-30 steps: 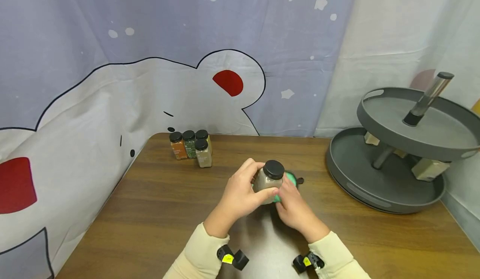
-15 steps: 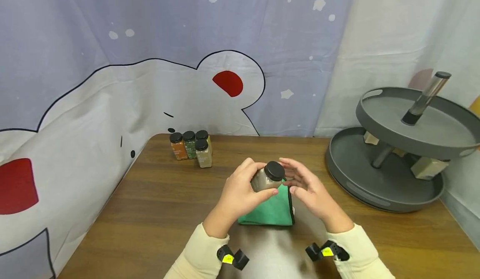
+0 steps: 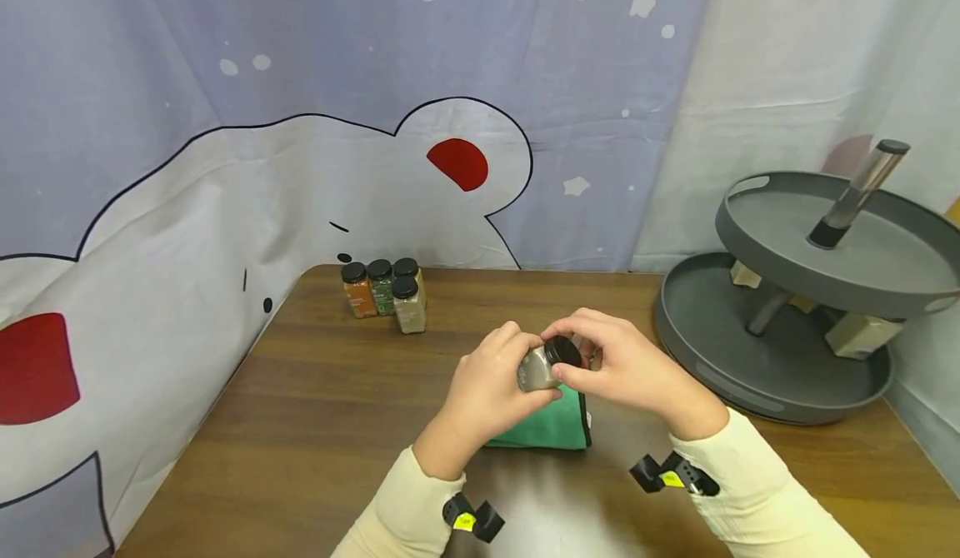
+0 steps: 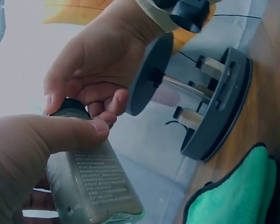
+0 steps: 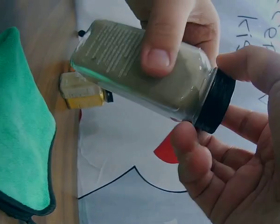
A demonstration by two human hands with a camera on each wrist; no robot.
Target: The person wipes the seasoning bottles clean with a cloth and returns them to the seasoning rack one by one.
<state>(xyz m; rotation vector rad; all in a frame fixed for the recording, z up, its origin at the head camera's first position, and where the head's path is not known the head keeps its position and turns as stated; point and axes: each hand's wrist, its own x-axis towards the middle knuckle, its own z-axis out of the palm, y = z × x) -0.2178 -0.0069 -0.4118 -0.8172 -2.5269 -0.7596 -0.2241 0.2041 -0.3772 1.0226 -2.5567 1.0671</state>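
Observation:
A square glass spice jar [image 3: 534,370] with greyish-beige powder is held above the table in my left hand [image 3: 483,391], tilted with its top toward the right. Small print covers one side of the jar [image 4: 100,179] in the left wrist view. My right hand [image 3: 622,362] pinches the black lid [image 5: 216,101] between thumb and fingers. In the right wrist view, my left thumb presses flat on the glass. Below the hands lies a folded green cloth [image 3: 551,429] with a dark edge, partly hidden by the left hand.
At the back left stand an orange jar [image 3: 360,298], a green jar [image 3: 382,293], a beige jar [image 3: 410,315] and a yellow one behind it. A grey two-tier round tray [image 3: 780,404] stands at the right, with several jars on its lower tier. A printed curtain [image 3: 300,191] hangs behind.
My right hand has let go of the green cloth, which now lies on the table, and has moved onto the black lid. The jar has tipped further to the right.

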